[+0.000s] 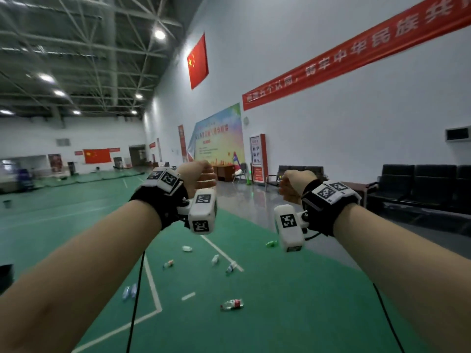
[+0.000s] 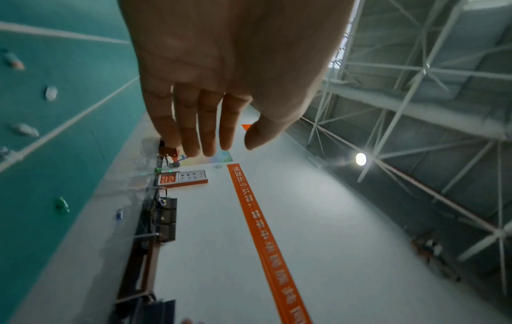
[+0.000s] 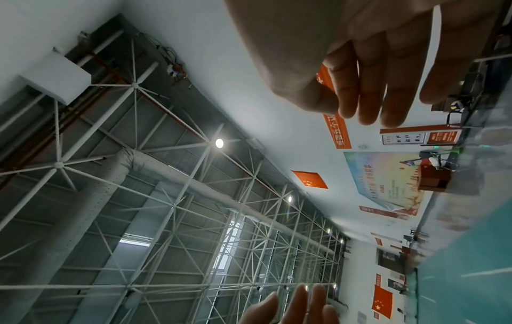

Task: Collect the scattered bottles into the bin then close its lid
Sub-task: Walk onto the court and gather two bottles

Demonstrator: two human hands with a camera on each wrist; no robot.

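Note:
Several plastic bottles lie scattered on the green court floor ahead. Nearest is a red-labelled bottle (image 1: pixel 232 304); a clear pair (image 1: pixel 130 291) lies left of it. Farther out are small clear ones (image 1: pixel 215 259) and a green bottle (image 1: pixel 271 243). Both my arms are raised at chest height, well above the bottles. My left hand (image 1: pixel 198 174) (image 2: pixel 232 144) has relaxed fingers and holds nothing. My right hand (image 1: pixel 293 186) (image 3: pixel 340 111) is also loose and holds nothing. The left wrist view shows the green bottle (image 2: pixel 62 205) and a clear bottle (image 2: pixel 51 93) on the floor. I see no bin that I can be sure of.
Black seats (image 1: pixel 420 187) line the right wall, with a wooden desk (image 1: pixel 224 171) and a chair farther along. White court lines (image 1: pixel 153 284) cross the floor. A dark object (image 1: pixel 5 276) sits at the left edge. Cables hang from both wrists.

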